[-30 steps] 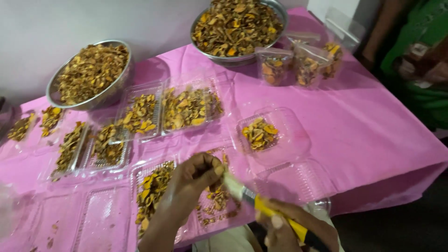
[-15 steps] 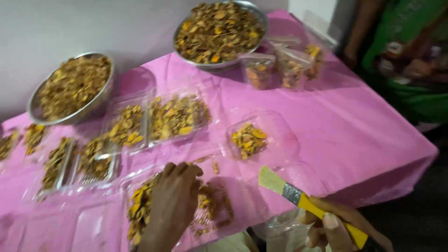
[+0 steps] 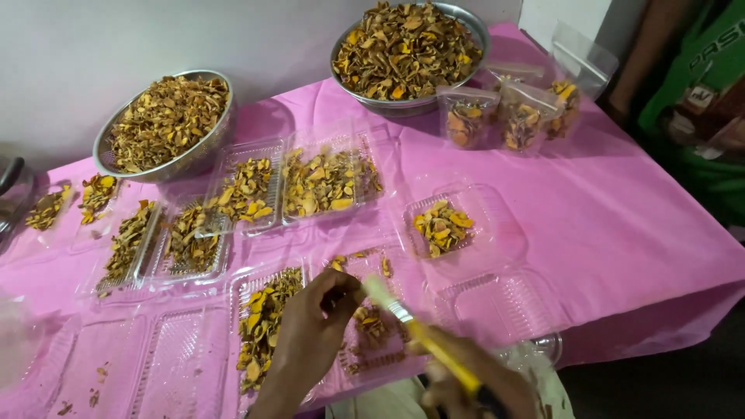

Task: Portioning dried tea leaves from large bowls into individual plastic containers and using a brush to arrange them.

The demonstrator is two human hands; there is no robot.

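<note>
My left hand (image 3: 310, 334) rests over a clear plastic tray (image 3: 260, 334) of dried yellow-brown slices at the table's near edge, its fingers pinched at the tray's right part. My right hand (image 3: 473, 384) grips a yellow-handled brush (image 3: 419, 330) whose pale bristles point up-left, close to my left fingertips. A few slices (image 3: 372, 326) lie in the tray's right half under the brush.
Two steel bowls (image 3: 167, 124) (image 3: 407, 50) heaped with dried slices stand at the back of the pink-covered table (image 3: 621, 225). Several clear trays (image 3: 326, 182) (image 3: 442, 225), some filled, surround my hands. Filled plastic bags (image 3: 512, 116) stand back right. A person in green (image 3: 698, 101) is at the right.
My right hand swung the brush left, from beside the tray to over it, near my left fingertips. My left hand stayed on the tray. The view shifted slightly.
</note>
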